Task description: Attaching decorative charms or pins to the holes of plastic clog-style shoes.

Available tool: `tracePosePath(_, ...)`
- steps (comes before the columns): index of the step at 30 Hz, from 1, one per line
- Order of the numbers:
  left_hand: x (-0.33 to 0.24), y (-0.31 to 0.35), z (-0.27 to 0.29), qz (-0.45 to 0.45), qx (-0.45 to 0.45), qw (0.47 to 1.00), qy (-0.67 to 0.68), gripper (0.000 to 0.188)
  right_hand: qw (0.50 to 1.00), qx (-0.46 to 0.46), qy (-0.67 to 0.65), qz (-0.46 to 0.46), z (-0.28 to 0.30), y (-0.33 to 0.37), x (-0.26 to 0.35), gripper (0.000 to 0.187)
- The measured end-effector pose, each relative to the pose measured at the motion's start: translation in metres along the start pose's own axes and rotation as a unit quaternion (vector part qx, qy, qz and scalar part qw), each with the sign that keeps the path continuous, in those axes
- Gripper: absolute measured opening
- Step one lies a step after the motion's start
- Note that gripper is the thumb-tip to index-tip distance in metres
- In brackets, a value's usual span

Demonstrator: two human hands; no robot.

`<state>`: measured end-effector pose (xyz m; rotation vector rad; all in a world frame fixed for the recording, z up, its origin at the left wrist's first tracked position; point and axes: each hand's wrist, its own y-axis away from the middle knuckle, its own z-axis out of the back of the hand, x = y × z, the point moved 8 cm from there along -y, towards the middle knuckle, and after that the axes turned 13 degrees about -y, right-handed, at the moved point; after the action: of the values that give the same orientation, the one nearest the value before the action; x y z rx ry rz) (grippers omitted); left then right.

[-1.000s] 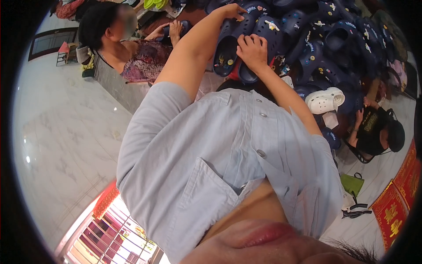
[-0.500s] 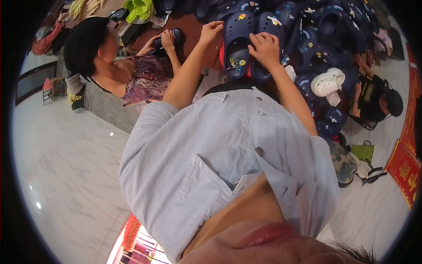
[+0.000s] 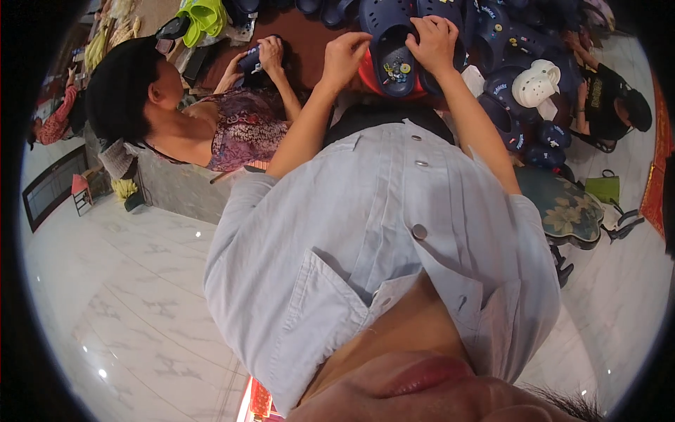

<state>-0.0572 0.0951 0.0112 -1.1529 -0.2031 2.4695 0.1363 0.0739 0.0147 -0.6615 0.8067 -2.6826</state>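
Note:
A navy clog point(image 3: 386, 50) lies before me with its heel toward me, small colourful charms point(image 3: 399, 69) gathered in its heel. Just left of it is my left hand point(image 3: 344, 59), thumb and forefinger pinched together. Whatever lies between those fingertips is too small to make out. My right hand point(image 3: 434, 46) rests over a second navy clog point(image 3: 460, 56), fingers bent and apart, thumb at the gap between the two shoes. Part of that second clog is hidden under the hand. A red surface point(image 3: 366, 72) shows beneath the first clog.
Many navy clogs point(image 3: 503, 42) pile up at the right, with a white clog point(image 3: 536, 83) among them. On the left, a co-worker in a black cap point(image 3: 123, 84) holds a dark clog point(image 3: 249, 61). Lime-green clogs point(image 3: 204, 21) lie beyond. Another person point(image 3: 612, 95) sits far right.
The view has shifted, so the clogs appear higher in the picture. My left hand has come nearer to me along the clog's left side. My right hand stays over the second clog.

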Motion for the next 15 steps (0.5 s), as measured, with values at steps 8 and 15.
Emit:
tracePosePath(8,-0.047,0.017,-0.025,-0.211,0.102,0.95,-0.206,0.021,0.997,-0.043,0.057,0.006,-0.007,-0.002,0.003,0.027)
tracePosePath(15,-0.058,0.042,-0.077,-0.28,0.216,0.853,-0.383,0.012,0.998,-0.03,0.049,0.013,-0.009,0.0,0.008,0.027)
